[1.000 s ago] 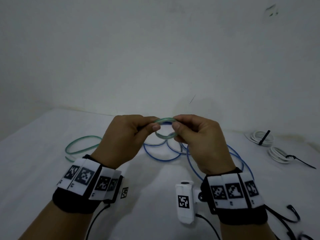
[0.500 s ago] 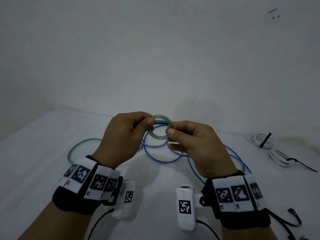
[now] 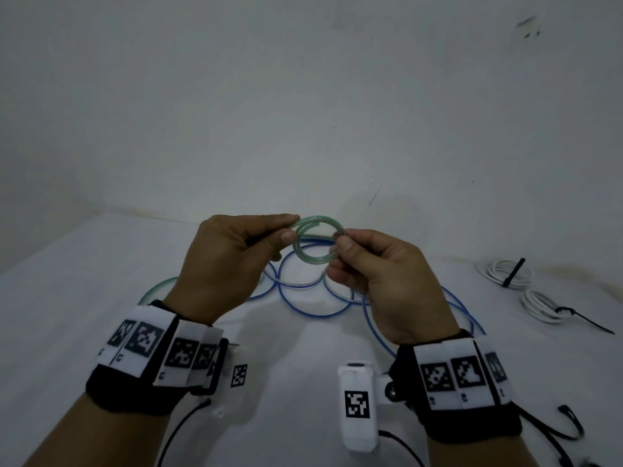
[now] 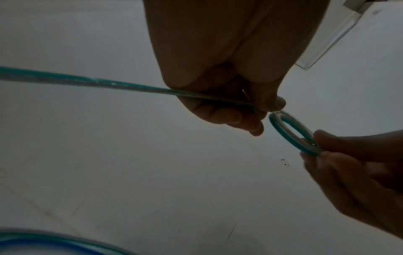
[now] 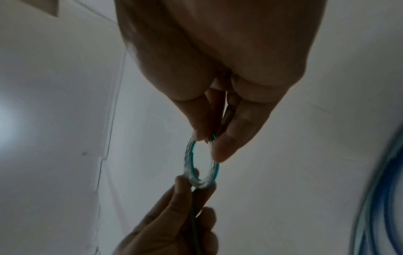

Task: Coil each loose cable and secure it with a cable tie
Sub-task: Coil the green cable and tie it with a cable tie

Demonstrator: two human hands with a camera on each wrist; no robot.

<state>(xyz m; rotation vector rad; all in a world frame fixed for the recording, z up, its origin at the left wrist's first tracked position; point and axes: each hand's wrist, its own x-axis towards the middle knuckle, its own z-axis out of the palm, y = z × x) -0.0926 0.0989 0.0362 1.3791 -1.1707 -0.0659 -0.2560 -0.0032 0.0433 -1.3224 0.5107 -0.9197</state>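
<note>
Both hands (image 3: pixel 229 261) (image 3: pixel 381 281) pinch the small green coil (image 3: pixel 317 244); a slackened pinch would likely let it spring open.

Black wristbands (image 3: pixel 141 389) bearing white square-code tags; white camera (image 3: pixel 356 404) with black lead
</note>
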